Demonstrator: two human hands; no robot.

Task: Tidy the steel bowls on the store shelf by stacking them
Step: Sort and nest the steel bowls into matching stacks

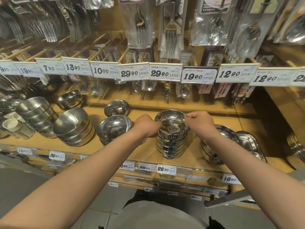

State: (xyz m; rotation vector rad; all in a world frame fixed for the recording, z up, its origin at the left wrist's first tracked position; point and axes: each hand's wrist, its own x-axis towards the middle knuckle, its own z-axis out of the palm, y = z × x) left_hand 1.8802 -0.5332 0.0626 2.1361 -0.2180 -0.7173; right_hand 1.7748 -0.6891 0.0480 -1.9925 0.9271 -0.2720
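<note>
Both hands grip the rim of the top bowl (pixel 171 120) on a stack of steel bowls (pixel 171 144) labelled 316L near the front of the wooden shelf (pixel 145 151); the left hand (pixel 146 126) holds its left side, its fingertips hidden behind the bowl, and the right hand (pixel 202 123) pinches its right side. The right forearm partly covers a bowl stack (pixel 212 151) further right. Other stacks (pixel 74 128) and a single bowl (pixel 116 107) stand to the left, under hanging packaged cutlery (pixel 170 25) and price tags (pixel 165 73).

Bare shelf (pixel 145 151) board between the middle bowl stack (pixel 113 129) and the labelled stack (pixel 171 142); both hands occupy that gap and the stack's rim. Price tags (pixel 165 73) and hanging cutlery packs (pixel 171 35) overhang the shelf. Right stack (pixel 212 146) sits close.
</note>
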